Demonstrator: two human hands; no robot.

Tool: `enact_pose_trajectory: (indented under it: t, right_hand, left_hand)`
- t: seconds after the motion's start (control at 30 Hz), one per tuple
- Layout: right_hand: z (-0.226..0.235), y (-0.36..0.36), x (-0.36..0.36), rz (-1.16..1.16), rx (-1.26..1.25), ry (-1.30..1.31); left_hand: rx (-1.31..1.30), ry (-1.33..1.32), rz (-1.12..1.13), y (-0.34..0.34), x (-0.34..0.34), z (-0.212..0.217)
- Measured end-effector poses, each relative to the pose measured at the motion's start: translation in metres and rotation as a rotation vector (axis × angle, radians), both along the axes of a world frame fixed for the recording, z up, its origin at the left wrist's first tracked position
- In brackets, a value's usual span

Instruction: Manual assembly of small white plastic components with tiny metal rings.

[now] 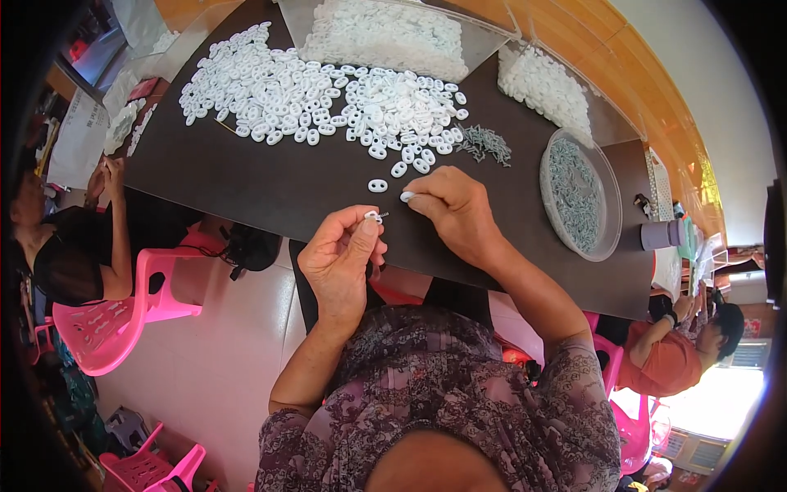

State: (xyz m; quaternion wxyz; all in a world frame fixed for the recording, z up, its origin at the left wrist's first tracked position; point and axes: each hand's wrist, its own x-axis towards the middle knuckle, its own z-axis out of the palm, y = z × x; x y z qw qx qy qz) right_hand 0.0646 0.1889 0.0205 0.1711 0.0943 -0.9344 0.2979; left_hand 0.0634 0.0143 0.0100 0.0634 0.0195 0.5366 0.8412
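Pinching a white piece (pixel 372 216) at the thumb tip of the left hand (pixel 340 252), beside a protruding screw (pixel 384 215) — likewise pinching another white piece (pixel 406 197) at the fingertips of the right hand (pixel 459 211).

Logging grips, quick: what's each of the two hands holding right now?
Left hand: closed, holding a white plastic piece with a screw sticking out.
Right hand: closed, pinching another white piece.

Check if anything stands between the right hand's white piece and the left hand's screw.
Nothing visible: only the dark tabletop shows between the white piece in the right hand and the screw at the left hand.
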Motion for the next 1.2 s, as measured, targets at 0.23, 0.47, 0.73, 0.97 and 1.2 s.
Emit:
enact_pose_trajectory:
  t: [0.23,0.47,0.73,0.97,1.2]
  right_hand:
    - [0.014,0.002,0.012,-0.015,-0.963,-0.480]
    - [0.015,0.001,0.018,0.003,-1.070,-0.525]
    - [0.020,-0.007,0.022,-0.023,-1.109,-0.474]
    - [0.017,-0.014,0.023,-0.025,-1.083,-0.359]
    - [0.010,-0.017,0.023,-0.010,-1.067,-0.303]
  left_hand:
    - [0.031,-0.016,-0.042,0.008,0.002,0.005]
    - [0.019,-0.011,-0.063,0.010,0.007,0.006]
    - [0.027,0.022,-0.100,0.012,0.012,0.006]
    - [-0.019,0.032,-0.080,0.012,0.013,0.006]
    - [-0.063,0.037,-0.060,0.012,0.014,0.007]
